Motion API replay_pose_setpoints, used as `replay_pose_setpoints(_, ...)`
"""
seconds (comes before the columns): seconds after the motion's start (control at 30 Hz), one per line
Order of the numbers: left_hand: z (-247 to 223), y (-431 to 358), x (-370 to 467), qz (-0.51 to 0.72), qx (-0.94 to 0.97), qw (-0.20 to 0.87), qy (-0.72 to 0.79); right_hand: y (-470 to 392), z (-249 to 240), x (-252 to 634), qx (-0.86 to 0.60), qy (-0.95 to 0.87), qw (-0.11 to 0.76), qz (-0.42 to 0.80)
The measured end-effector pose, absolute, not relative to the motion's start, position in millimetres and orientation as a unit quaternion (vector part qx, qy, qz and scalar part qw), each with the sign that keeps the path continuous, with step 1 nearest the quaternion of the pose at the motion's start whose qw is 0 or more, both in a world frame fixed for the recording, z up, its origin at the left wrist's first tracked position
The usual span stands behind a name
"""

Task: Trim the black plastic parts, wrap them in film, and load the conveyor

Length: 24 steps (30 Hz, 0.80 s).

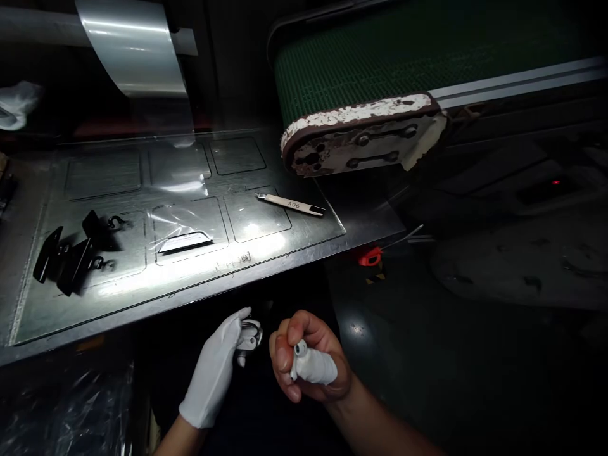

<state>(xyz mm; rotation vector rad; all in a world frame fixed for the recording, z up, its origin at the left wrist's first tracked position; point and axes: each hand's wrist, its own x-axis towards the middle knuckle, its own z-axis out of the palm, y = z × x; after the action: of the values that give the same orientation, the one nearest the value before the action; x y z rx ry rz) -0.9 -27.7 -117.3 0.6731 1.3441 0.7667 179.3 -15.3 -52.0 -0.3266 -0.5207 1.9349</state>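
Observation:
In a white glove, my left hand [213, 364] is curled around a small glossy part [251, 335] with dark edges; most of it is hidden by the fingers. My right hand [308, 354], bare, is closed around a white cloth-like bundle [317, 366] that has a small round, dark-centred end. The two hands are apart, below the front edge of the metal table [204, 278]. On the table lies a pale craft knife [289, 202] marked A06. Left of it, a flat trapezoid piece [185, 241] rests on or under crumpled clear film [190, 218].
Several black bracket-like parts [76, 253] sit at the table's left. A roll of clear film [128, 44] hangs at the back. A green conveyor belt [356, 63] with a worn end plate overhangs the right. A red object [370, 256] is beyond the table's right edge; clear plastic [66, 405] lies lower left.

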Motion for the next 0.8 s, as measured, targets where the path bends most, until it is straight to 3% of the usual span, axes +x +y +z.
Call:
replay_pose_setpoints(0.33,-106,-27,4,0.358,0.302,0.658,0.589,-11,-107,192,-0.398,-0.515,0.440,0.619)
replay_pose_setpoints(0.57,-113,-29,3,0.367,0.296,0.662,0.583,-21,-129,189,-0.420,-0.644,0.378,0.516)
replay_pose_setpoints(0.8,-111,-27,3,0.365,0.290,0.672,0.576,-23,-121,193,-0.411,-0.675,0.324,0.519)
